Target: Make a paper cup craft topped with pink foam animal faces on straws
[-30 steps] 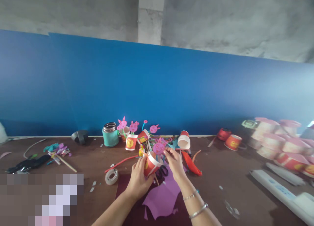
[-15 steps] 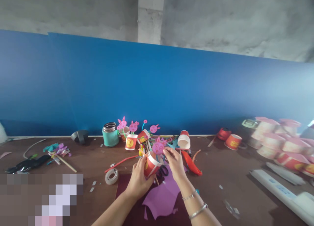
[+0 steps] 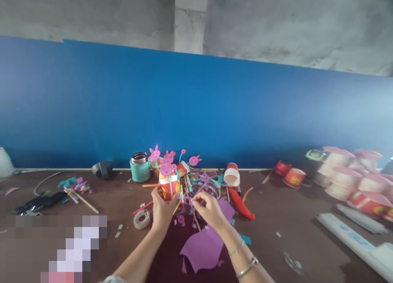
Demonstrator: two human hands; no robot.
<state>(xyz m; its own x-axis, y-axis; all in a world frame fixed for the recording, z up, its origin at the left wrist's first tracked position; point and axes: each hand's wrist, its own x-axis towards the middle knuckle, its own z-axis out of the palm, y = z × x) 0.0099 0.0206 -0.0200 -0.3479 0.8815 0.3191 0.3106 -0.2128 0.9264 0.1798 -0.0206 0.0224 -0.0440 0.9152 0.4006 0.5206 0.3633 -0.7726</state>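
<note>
My left hand (image 3: 161, 209) is closed round a red paper cup (image 3: 169, 187) with white strips and a pink paper pig face (image 3: 166, 169) on a stick, holding it upright just above the brown table (image 3: 291, 217). My right hand (image 3: 208, 209) hovers to the right of the cup with its fingertips pinched together over a thin wooden stick (image 3: 195, 218); whether it grips the stick I cannot tell. Purple paper (image 3: 204, 247) lies under my right wrist on a dark red sheet (image 3: 167, 254).
Behind the cup stand a teal jar (image 3: 139, 167), more decorated cups (image 3: 184, 168) and a tipped white cup (image 3: 231, 176). A tape roll (image 3: 141, 219) lies left of my hands. Stacked pink-lidded cups (image 3: 350, 176) sit far right. A blue board (image 3: 196, 107) backs the table.
My left hand carried the cup left and away, and set it upright. My right hand let go of the pig face and dropped to the stick on the table.
</note>
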